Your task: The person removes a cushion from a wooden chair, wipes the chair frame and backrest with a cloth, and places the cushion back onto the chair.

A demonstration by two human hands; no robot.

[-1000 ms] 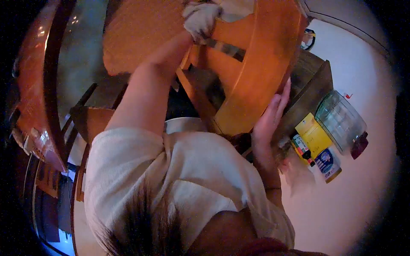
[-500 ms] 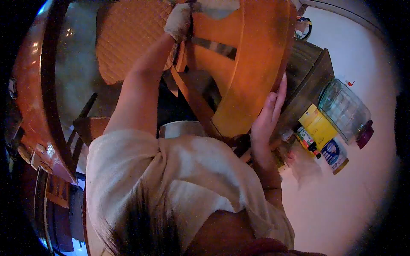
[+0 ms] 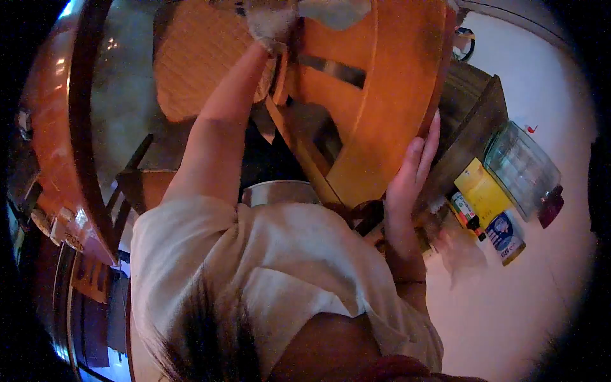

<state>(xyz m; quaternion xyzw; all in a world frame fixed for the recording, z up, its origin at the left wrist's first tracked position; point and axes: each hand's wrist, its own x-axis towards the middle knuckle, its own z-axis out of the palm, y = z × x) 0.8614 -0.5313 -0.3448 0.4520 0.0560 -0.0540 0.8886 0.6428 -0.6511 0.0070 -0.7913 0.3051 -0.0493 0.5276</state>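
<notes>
A light, glove-like cloth covers my left hand (image 3: 273,22) at the top, hiding its fingers. This hand is beside the inner part of an orange-brown wooden chair (image 3: 394,83), near a quilted seat pad (image 3: 200,63). Against the outer right edge of the chair's curved wood lies my right hand (image 3: 410,169), with its fingers stretched out and close to the surface. The wood has slots and openings between its bars.
Right of the chair are a dark wooden piece (image 3: 471,108), a clear container (image 3: 525,169), a yellow packet (image 3: 480,191), a small bottle (image 3: 468,213) and a blue-labelled pack (image 3: 505,239). A shiny reddish table (image 3: 54,134) stands at left.
My covered left hand shifts left, then slightly back right and further up. The whole view has also shifted a little. My right hand stays against the chair's edge.
</notes>
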